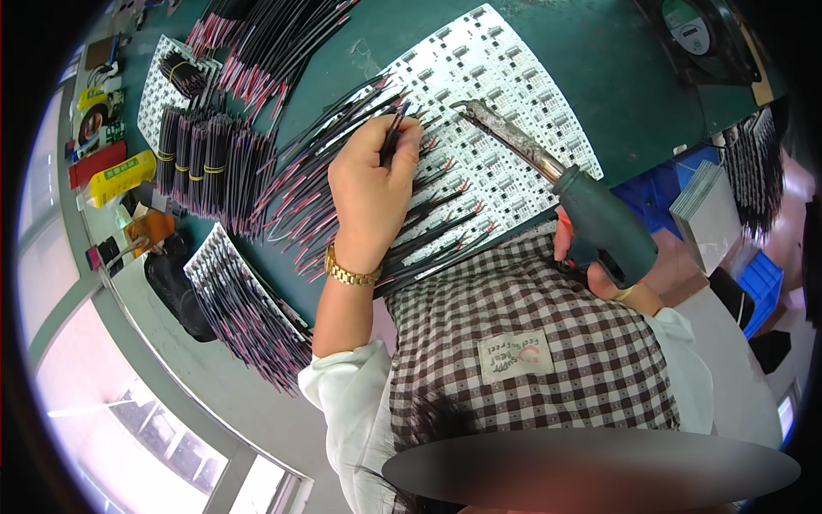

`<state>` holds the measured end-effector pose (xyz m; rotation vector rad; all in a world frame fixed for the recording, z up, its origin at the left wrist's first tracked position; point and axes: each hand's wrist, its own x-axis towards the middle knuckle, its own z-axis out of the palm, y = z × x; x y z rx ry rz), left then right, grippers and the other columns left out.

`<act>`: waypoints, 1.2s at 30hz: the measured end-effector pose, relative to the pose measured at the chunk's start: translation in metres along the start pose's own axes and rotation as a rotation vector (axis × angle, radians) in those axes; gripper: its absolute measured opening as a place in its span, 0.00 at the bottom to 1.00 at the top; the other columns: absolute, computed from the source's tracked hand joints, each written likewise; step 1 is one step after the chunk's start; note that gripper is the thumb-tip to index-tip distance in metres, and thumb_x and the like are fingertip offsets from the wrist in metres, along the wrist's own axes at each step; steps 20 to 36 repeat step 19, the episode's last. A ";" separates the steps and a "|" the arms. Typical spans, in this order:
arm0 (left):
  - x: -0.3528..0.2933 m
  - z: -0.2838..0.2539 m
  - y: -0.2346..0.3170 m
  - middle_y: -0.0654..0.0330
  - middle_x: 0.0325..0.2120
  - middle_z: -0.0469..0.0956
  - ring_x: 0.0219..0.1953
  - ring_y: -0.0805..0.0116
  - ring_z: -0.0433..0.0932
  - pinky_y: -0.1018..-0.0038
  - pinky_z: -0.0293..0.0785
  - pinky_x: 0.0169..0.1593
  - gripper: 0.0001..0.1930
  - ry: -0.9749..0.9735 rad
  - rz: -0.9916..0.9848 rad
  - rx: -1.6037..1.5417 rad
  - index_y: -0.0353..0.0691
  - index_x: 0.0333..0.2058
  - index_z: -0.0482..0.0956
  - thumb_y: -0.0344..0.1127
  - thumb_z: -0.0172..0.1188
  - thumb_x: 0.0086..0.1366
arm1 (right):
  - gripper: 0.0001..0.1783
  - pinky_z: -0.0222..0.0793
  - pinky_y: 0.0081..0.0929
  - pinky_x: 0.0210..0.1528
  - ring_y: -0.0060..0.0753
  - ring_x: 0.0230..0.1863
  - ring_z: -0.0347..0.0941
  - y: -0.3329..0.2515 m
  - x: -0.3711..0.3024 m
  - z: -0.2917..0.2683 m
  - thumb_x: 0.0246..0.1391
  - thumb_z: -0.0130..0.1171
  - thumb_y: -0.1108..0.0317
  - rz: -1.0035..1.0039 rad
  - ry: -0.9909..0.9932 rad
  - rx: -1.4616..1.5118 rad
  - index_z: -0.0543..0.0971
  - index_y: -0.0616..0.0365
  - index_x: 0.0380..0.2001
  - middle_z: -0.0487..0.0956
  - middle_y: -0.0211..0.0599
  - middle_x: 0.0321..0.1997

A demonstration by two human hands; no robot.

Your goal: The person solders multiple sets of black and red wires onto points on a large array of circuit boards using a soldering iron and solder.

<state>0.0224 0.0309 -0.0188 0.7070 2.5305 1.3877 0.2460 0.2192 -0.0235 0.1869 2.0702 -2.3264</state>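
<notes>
My left hand (372, 184), with a gold watch (353, 270) on its wrist, pinches a thin black wire (396, 127) over a white circuit board panel (522, 94). Rows of small electronic parts cover the panel. Many black wires with red ends (300, 201) lie across its left side and under my left hand. On the right, my right hand (604, 281) grips a dark green soldering gun (604, 221), whose handle hides most of the fingers. Its scorched metal tip (467, 107) points up and left above the panel, to the right of the pinched wire.
Rubber-banded black wire bundles (197, 163) lie at the left, beside another white board (154, 111). More loose wires (265, 60) stretch along the back. A wired board (244, 300) sits at the table's left edge. A dark frame (698, 38) stands far right; a blue bin (758, 291) lies beyond.
</notes>
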 end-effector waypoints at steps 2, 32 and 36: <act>-0.002 0.002 0.000 0.62 0.20 0.75 0.18 0.78 0.68 0.81 0.66 0.24 0.06 -0.025 -0.114 -0.092 0.35 0.30 0.79 0.30 0.64 0.56 | 0.44 0.63 0.22 0.32 0.23 0.31 0.68 0.002 -0.003 -0.003 0.54 0.51 0.37 -0.002 0.011 0.012 0.61 0.64 0.60 0.72 0.33 0.33; -0.003 0.009 0.006 0.63 0.19 0.74 0.16 0.78 0.67 0.80 0.64 0.23 0.07 0.035 -0.096 0.164 0.37 0.27 0.80 0.32 0.67 0.50 | 0.35 0.64 0.27 0.39 0.27 0.34 0.67 0.011 -0.002 -0.009 0.54 0.53 0.49 0.062 -0.166 -0.214 0.62 0.65 0.56 0.72 0.38 0.37; -0.003 0.009 0.006 0.63 0.19 0.74 0.16 0.78 0.67 0.80 0.64 0.23 0.07 0.035 -0.096 0.164 0.37 0.27 0.80 0.32 0.67 0.50 | 0.35 0.64 0.27 0.39 0.27 0.34 0.67 0.011 -0.002 -0.009 0.54 0.53 0.49 0.062 -0.166 -0.214 0.62 0.65 0.56 0.72 0.38 0.37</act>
